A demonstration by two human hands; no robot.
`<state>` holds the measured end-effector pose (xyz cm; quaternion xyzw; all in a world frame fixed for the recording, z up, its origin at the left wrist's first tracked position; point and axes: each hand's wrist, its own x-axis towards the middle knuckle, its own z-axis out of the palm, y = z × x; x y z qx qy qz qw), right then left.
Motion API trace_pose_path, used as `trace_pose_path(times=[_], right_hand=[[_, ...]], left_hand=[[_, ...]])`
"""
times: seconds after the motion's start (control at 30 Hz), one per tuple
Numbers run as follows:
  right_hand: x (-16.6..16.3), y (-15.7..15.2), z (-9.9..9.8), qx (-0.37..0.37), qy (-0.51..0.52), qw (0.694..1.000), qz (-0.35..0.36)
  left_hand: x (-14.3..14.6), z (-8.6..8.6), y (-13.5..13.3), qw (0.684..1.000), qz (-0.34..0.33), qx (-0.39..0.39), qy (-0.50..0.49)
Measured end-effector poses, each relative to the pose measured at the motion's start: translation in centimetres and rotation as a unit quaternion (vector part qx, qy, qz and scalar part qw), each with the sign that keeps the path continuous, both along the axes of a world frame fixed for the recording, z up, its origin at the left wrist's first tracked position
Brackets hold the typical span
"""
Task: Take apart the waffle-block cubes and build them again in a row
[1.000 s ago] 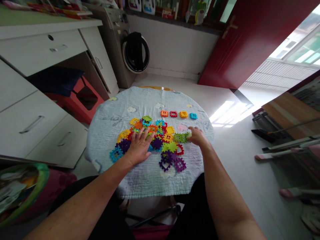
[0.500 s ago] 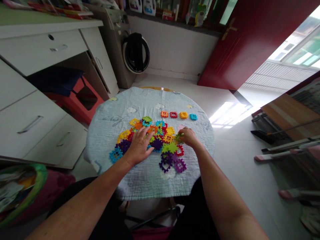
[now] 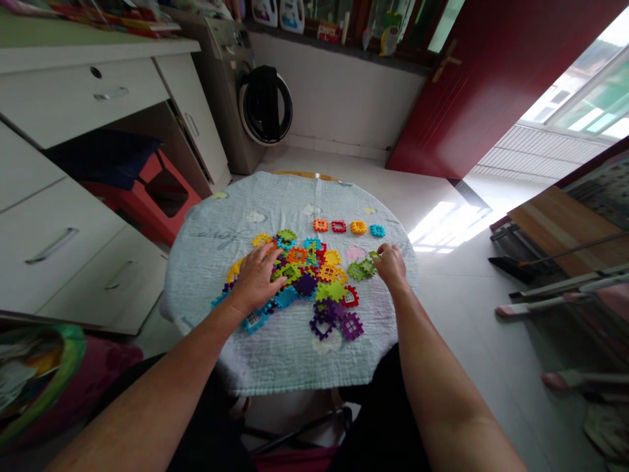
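Observation:
A heap of colourful plastic interlocking building pieces [image 3: 329,270] covers the middle of the cloth-covered table. My left hand [image 3: 256,278] lies over the heap's left side, fingers stretched apart and touching the pieces, gripping none. To the right of the heap, my right hand [image 3: 392,263] is closed, its fingertips pinching the edge of a green building piece that they partly hide. Beside those fingertips lie green building pieces [image 3: 362,269]. Behind the heap runs a short row of window-like pieces: an orange one [image 3: 321,225], a red one [image 3: 339,226], a yellow one [image 3: 358,227] and a blue one [image 3: 377,230].
The round table wears a pale blue cloth [image 3: 280,196]. A red stool [image 3: 170,190] and white drawers [image 3: 54,242] stand left, near a washing machine [image 3: 230,92] with its door open. A bin [image 3: 73,380] sits at lower left, a red door [image 3: 472,85] at the back right.
My right hand has moved right, away from the heap, and green pieces now lie apart there. My left hand has shifted left, uncovering green and blue pieces; a blue window piece has moved right.

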<state>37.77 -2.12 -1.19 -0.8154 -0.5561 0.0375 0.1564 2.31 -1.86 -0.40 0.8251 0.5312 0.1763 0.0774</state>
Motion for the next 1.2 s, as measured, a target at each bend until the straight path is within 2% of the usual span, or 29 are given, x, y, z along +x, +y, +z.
trace_pose_path(times=[0.07,0.13,0.2,0.3,0.4,0.5,0.6,0.7,0.83,1.03,1.2], right_hand=[[0.1,-0.2,-0.3,-0.062,0.015,0.996,0.064],[0.6,-0.2,-0.4,-0.092,0.038,0.989,0.109],[1.4,-0.3,-0.2,-0.080,0.051,0.990,0.104],[2.4,-0.3,0.0,-0.060,0.052,0.995,0.060],[2.4,-0.2,-0.4,-0.062,0.056,0.996,0.044],[1.2,0.3,-1.4,-0.068,0.044,0.995,0.053],[0.2,1.0,-2.3,-0.071,0.037,0.995,0.060],[0.4,1.3,-2.3,-0.060,0.063,0.995,0.053],[1.6,1.0,-1.3,-0.043,0.073,0.996,0.033],[1.2,0.0,-1.3,-0.109,0.042,0.989,0.095],[0.6,0.2,-1.5,-0.112,0.018,0.988,0.107]], left_hand=[[-0.4,-0.1,0.3,1.000,0.005,-0.004,0.003],[-1.2,0.0,1.0,1.000,0.023,-0.011,0.005],[-2.6,0.1,2.2,0.998,0.052,-0.018,0.004],[-5.2,0.1,4.5,0.994,0.106,-0.039,0.002],[-7.8,-0.6,6.4,0.977,0.183,-0.104,0.024],[-9.4,-1.8,6.9,0.944,0.279,-0.176,0.029],[-9.6,-2.9,6.0,0.930,0.329,-0.167,0.011],[-8.8,-3.3,5.0,0.939,0.326,-0.110,0.009],[-7.7,-3.1,4.3,0.943,0.328,-0.050,0.007],[-7.8,-3.5,4.5,0.941,0.338,-0.028,-0.008],[-8.1,-4.3,4.5,0.944,0.330,-0.001,-0.009]])
